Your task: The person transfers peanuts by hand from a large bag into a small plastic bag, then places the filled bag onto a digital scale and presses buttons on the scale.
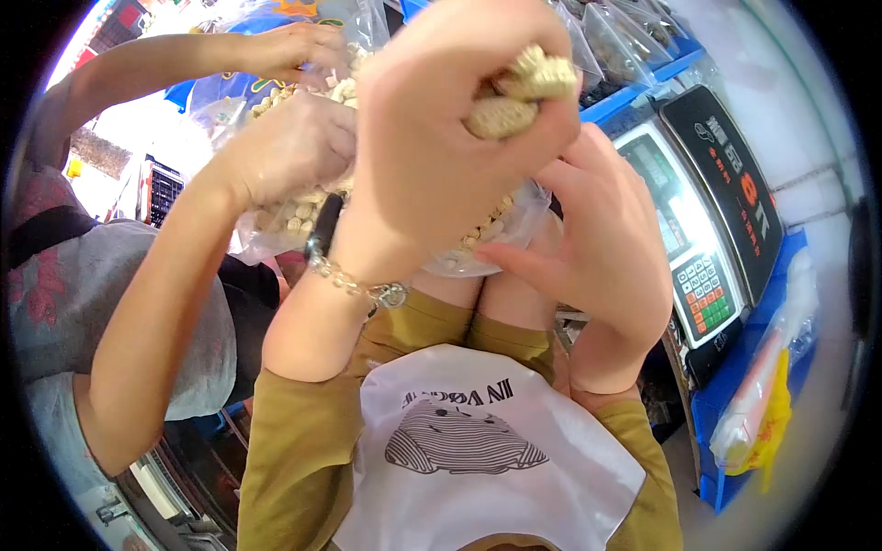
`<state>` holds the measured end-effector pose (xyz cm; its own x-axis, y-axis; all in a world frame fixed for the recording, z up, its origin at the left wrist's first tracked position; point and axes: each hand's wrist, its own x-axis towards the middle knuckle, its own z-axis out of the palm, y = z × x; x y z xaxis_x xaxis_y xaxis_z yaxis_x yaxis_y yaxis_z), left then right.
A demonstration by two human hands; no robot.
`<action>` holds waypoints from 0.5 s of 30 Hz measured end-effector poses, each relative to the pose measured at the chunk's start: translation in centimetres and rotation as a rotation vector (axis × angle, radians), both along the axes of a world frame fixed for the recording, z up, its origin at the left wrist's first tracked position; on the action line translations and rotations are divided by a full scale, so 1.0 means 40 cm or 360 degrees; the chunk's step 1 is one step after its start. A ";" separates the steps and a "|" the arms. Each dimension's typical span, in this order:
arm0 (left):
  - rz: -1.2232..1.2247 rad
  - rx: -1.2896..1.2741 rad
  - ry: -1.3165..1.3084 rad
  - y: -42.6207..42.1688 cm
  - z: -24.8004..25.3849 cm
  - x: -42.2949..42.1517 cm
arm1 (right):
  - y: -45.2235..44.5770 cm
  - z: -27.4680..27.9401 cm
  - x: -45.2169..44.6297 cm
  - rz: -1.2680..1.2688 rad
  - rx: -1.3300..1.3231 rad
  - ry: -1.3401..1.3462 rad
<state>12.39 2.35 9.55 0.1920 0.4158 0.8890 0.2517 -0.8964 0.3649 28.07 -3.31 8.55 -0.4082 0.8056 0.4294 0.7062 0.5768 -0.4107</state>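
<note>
My left hand [441, 147] is raised close to the camera, curled into a fist around several peanuts in their shells [503, 115]. A bracelet and a dark band circle its wrist. Lower and to the right, my right hand [611, 243] has its thumb apart from its fingers, with nothing visible in it. Its fingertips come up near the left fist and are partly hidden there. Between and below my hands, a clear plastic bag [528, 230] with peanuts in it shows above my lap. The left forearm and fist cover part of it.
At the left, another person's two hands [289, 151] work over a larger clear bag of peanuts [299, 213]. A digital scale [675, 193] stands at the right. Beyond it lies a blue tray [715, 459] with wrapped items. Bagged goods [616, 46] fill blue bins at the top.
</note>
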 end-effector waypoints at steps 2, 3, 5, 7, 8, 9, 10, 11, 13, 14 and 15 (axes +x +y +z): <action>0.0004 0.0133 0.0100 -0.001 -0.019 0.006 | 0.005 -0.001 0.004 0.0013 -0.0054 0.0024; -0.0026 0.0040 0.0103 -0.006 -0.029 0.010 | 0.008 -0.002 0.006 0.0019 -0.0084 0.0050; -0.0016 -0.0037 0.0215 -0.015 -0.043 0.004 | 0.010 -0.001 0.011 -0.0043 -0.0094 -0.0004; -0.0033 -0.0196 0.0260 -0.027 -0.055 0.004 | 0.015 -0.001 0.018 -0.0040 -0.0090 -0.0034; -0.0044 -0.0247 0.0307 -0.031 -0.059 0.001 | 0.020 -0.003 0.024 -0.0004 -0.0084 -0.0039; -0.0053 -0.0299 0.0355 -0.035 -0.062 -0.006 | 0.024 -0.004 0.029 0.0033 -0.0078 -0.0044; -0.0061 -0.0350 0.0400 -0.038 -0.065 -0.012 | 0.026 -0.004 0.034 0.0046 -0.0088 -0.0032; -0.0064 -0.0369 0.0462 -0.042 -0.069 -0.016 | 0.028 -0.003 0.039 0.0060 -0.0099 -0.0020; -0.0069 -0.0410 0.0587 -0.050 -0.078 -0.021 | 0.029 -0.005 0.043 0.0087 -0.0112 0.0036; -0.0051 -0.0367 0.0717 -0.053 -0.082 -0.023 | 0.030 -0.008 0.043 0.0100 -0.0114 0.0078; -0.0033 -0.0323 0.0846 -0.055 -0.085 -0.024 | 0.031 -0.011 0.043 0.0113 -0.0116 0.0119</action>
<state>11.41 0.13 6.13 0.6011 0.5597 0.5705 0.4308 -0.8282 0.3585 29.81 -2.08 8.11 -0.4344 0.8059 0.4022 0.6304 0.5910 -0.5034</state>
